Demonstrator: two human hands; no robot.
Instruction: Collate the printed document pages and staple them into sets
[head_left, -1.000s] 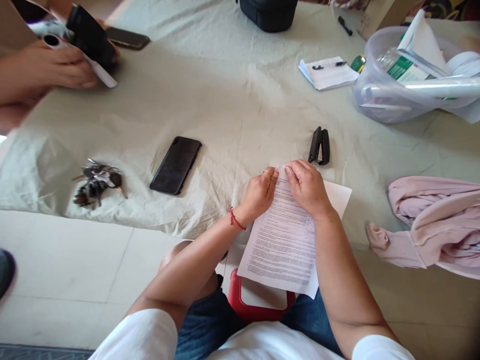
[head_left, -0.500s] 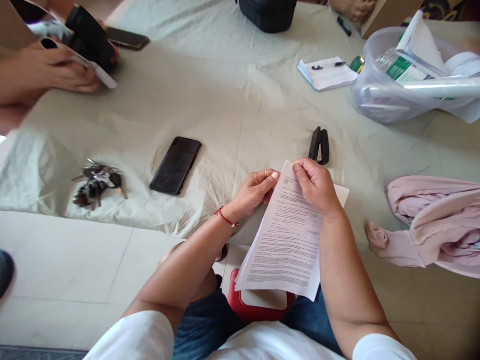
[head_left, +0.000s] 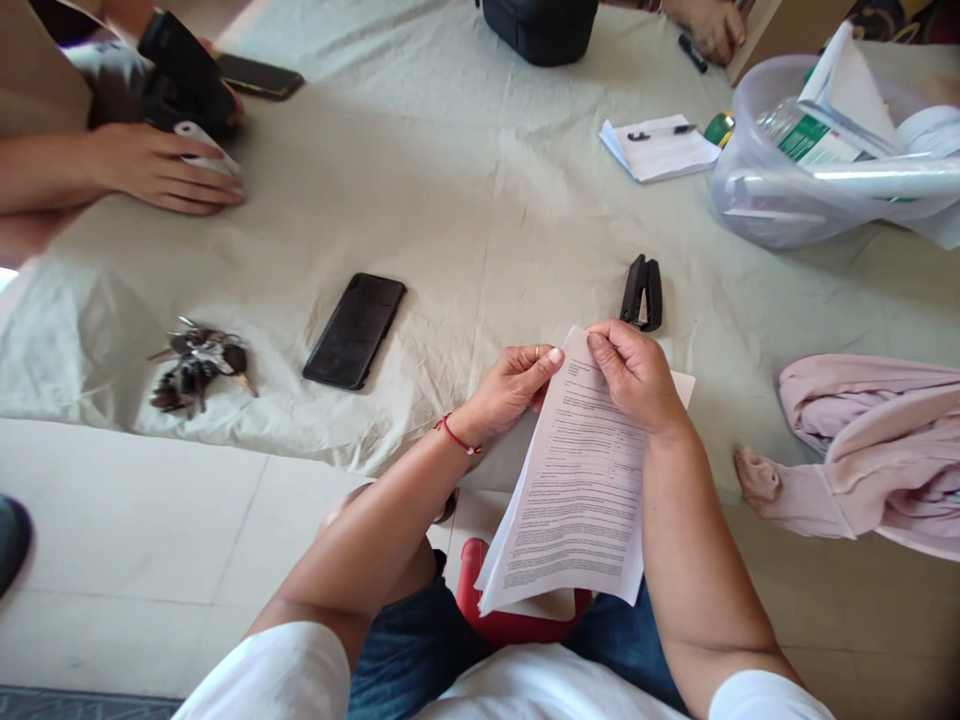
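Printed sheets of paper [head_left: 574, 490] hang in a loose stack over my lap, tilted, with their lower edges fanned apart. My left hand [head_left: 514, 385] pinches their upper left edge between thumb and fingers. At the top right, my right hand [head_left: 634, 372] grips the stack, thumb on the printed face; a corner of paper shows beyond that wrist. Just past my right hand lies a black stapler [head_left: 641, 292] on the cloth. A black smartphone [head_left: 355, 331] rests to the left of my hands.
On the cloth-covered table [head_left: 435, 210] lie a key bunch [head_left: 199, 367], a notepad [head_left: 664, 148] with a pen, a black case [head_left: 538, 28] and a plastic tub [head_left: 757, 200] of papers. Pink fabric [head_left: 862, 440] is at right. Another person's hand [head_left: 176, 168] covers a white object.
The top sheet's lower edge has swung slightly down and separated from the sheets beneath. My hands keep their grip. The other person's hand at left has flattened over the white object.
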